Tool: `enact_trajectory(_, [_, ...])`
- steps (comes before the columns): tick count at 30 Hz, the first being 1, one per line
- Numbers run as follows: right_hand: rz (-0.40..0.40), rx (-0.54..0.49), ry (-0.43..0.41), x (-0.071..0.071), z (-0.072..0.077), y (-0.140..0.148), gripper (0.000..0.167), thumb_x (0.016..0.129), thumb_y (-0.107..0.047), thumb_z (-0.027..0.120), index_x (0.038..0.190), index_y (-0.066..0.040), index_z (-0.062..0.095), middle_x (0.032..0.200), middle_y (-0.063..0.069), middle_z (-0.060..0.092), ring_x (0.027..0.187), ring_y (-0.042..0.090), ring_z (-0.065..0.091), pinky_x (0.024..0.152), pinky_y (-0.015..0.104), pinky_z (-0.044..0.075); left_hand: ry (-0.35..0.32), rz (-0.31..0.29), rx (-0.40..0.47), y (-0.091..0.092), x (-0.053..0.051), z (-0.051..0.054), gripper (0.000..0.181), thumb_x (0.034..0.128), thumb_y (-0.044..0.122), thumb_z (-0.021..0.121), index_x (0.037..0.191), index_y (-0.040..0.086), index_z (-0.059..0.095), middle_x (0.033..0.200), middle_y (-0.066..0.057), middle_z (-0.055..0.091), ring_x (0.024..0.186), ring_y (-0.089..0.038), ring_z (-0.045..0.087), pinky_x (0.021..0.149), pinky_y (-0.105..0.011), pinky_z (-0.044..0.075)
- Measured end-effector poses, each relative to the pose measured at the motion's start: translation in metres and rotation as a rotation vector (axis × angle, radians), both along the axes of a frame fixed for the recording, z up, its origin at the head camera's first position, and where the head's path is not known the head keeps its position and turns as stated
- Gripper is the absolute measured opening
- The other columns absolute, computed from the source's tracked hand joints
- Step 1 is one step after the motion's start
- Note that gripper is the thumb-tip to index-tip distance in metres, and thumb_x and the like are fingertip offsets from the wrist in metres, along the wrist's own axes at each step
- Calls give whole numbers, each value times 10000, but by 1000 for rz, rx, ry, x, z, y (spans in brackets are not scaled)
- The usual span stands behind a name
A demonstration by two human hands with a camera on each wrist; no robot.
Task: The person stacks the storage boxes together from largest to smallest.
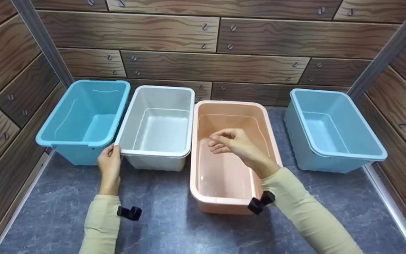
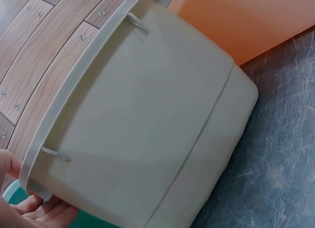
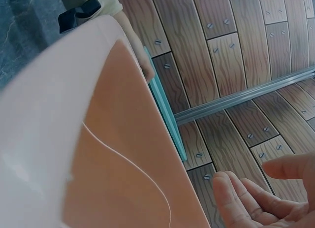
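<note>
With its thumb and fingers, my left hand (image 1: 109, 165) grips the front left corner of a white plastic bin (image 1: 153, 154). The left wrist view shows the thumb above the bin's lip and the fingers (image 2: 55, 214) beneath it. My right hand (image 1: 237, 145) hovers over a peach-coloured bin (image 1: 220, 201) with nothing in it. Its fingers are loosely bent, and a gap shows between thumb and fingers (image 3: 248, 201) in the right wrist view. The white and peach bins stand side by side, and no contents show in either.
A teal bin (image 1: 72, 144) stands left of the white one, close to the left hand. A light blue bin (image 1: 347, 156) is at the far right, apart from the others. Wood-patterned walls (image 1: 174, 65) enclose the dark marbled floor (image 1: 160, 225).
</note>
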State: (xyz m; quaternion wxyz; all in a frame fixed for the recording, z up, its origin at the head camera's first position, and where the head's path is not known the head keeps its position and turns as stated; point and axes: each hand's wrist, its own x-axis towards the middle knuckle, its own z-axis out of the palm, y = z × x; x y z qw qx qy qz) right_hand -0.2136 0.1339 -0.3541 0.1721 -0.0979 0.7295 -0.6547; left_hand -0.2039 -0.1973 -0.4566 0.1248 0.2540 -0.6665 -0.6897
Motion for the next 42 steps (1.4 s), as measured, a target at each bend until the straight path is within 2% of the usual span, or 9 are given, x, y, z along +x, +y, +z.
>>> enact_trajectory(3, [7,14,-1,0,-1,-3,357,959,-57,526,1183,221,520,750,-62,692,697,65,685,738,226,611,16,0,6,1,-3,0,536,942,125,389,1430,-98,364,1436,-307,452,1305,-323,470,1141,-437,405])
enact_trajectory(13, [39,27,8,3,1,-15,352,951,-62,538,1164,218,541,768,-45,704,697,71,686,736,235,613,17,29,3,0,-5,-1,521,939,118,422,1413,-98,393,1412,-313,476,1281,-329,492,1128,-436,422])
enact_trajectory(15, [42,29,6,4,1,-17,349,951,-62,535,1162,216,542,761,-48,693,693,69,681,734,233,612,15,44,-13,-1,-5,-1,511,936,118,428,1397,-101,418,1393,-315,495,1263,-327,507,1102,-415,445])
enact_trajectory(18, [45,32,-4,3,0,-20,346,954,-61,530,1169,211,538,759,-45,681,694,72,678,742,235,611,3,72,-45,-1,-4,-1,492,930,126,444,1366,-99,464,1358,-318,528,1224,-319,531,977,-269,491])
enact_trajectory(22, [51,44,-6,3,-2,-25,329,948,-51,539,1164,198,548,785,-5,694,698,76,678,757,249,613,-6,78,-78,-2,-2,-2,482,926,138,454,1351,-87,492,1332,-312,554,1192,-301,546,792,-119,417])
enact_trajectory(31, [59,80,3,2,0,-38,321,942,-53,552,1157,185,562,797,29,692,683,61,666,748,245,614,9,86,-63,-2,3,-4,477,927,133,445,1344,-96,493,1325,-312,550,1156,-276,543,780,-111,416])
enact_trajectory(37, [66,89,-2,1,1,-47,305,943,-46,550,1146,181,566,851,132,719,665,71,670,734,249,616,15,81,-77,-3,3,-4,468,923,137,461,1327,-94,513,1303,-311,565,932,-80,573,708,-60,427])
enact_trajectory(39, [66,94,-8,1,1,-49,305,944,-48,552,1145,181,567,872,159,721,661,73,671,735,254,617,14,71,-79,-4,3,-4,474,926,136,453,1334,-99,502,1314,-314,557,969,-107,579,701,-56,421])
enact_trajectory(42, [62,106,-14,0,1,-51,295,945,-48,552,1140,172,575,876,163,721,650,67,667,733,256,618,2,47,-90,-5,3,-2,485,934,142,439,1345,-110,483,1333,-321,536,1104,-239,554,694,-53,399])
